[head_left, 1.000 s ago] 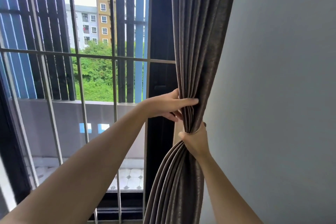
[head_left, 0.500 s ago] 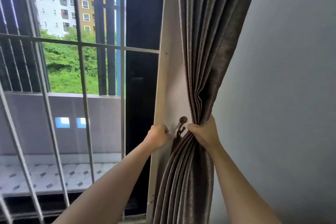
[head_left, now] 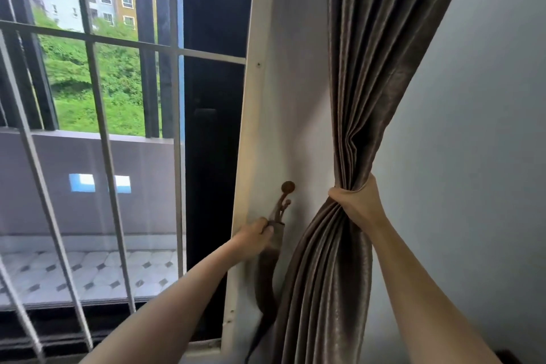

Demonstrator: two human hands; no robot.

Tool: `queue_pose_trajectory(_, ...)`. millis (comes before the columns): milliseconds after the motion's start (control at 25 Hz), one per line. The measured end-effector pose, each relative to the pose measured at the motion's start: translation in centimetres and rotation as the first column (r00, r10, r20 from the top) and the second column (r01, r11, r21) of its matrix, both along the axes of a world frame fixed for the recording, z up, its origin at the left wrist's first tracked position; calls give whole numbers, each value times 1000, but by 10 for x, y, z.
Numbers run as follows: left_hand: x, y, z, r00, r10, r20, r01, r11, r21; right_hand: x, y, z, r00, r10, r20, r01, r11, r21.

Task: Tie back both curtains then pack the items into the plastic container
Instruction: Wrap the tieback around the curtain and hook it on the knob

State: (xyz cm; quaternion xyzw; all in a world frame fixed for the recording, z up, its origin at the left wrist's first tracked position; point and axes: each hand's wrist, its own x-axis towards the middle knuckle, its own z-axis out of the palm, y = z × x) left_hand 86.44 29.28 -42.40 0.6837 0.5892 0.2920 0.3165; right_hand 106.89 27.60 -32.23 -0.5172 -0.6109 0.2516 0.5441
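A grey-brown pleated curtain [head_left: 366, 68] hangs along the right side of the window, gathered into a bunch. My right hand [head_left: 357, 204] grips the bunch at its narrowest point and holds it off to the right of the wall strip. A brown metal hook [head_left: 285, 195] is fixed to that strip. From it hangs a tieback strap [head_left: 267, 272] of the same cloth. My left hand [head_left: 254, 238] pinches the strap just below the hook. The plastic container is not in view.
The pale window frame [head_left: 251, 156] stands left of the hook. Metal window bars [head_left: 103, 133] and a balcony wall lie beyond the glass on the left. A plain grey wall [head_left: 472, 156] fills the right side.
My left hand left the curtain folds, dropped to the wall strip and took hold of the tieback strap. My right hand pulled the gathered curtain to the right, uncovering the hook.
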Motion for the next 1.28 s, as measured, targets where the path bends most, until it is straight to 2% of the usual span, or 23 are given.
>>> queue_pose_trajectory(80, -22, -13, 8, 998, -42, 51, 41, 999, 6, -2, 1, -3, 1000, 25, 0, -25, 1000, -16)
queue_pose_trajectory(120, -38, -18, 13, 996, -85, 8, 85, 996, 15, -5, 1, -5, 999, 36, 0, -36, 999, -18)
queue_pose_trajectory(240, -88, -28, 30, 951, -191, -244, 199, 980, 9, -22, -1, -9, 997, 75, -8, -75, 997, -28)
queue_pose_trajectory(400, -133, -37, 62, 924, -83, -374, 162, 969, 186, -54, -6, -12, 991, 127, -41, -127, 992, -4)
queue_pose_trajectory(520, -147, -49, 78, 913, -55, -405, 188, 936, 297, -78, -6, -18, 986, 157, -54, -158, 987, -6)
queue_pose_trajectory(760, -134, -76, 93, 901, -8, -434, 190, 906, 377, -121, -10, -22, 988, 155, -25, -155, 988, -23)
queue_pose_trajectory(960, -119, -96, 95, 950, 42, -310, 80, 926, 370, -147, -14, -18, 984, 174, -34, -175, 984, -37)
queue_pose_trajectory(1120, -96, -117, 83, 999, 17, -49, -4, 965, 263, -162, -31, -15, 977, 188, -96, -189, 982, 0)
queue_pose_trajectory(1280, -75, -133, 76, 987, 33, 160, -65, 978, 200, -163, -41, -9, 972, 197, -131, -195, 980, 27)
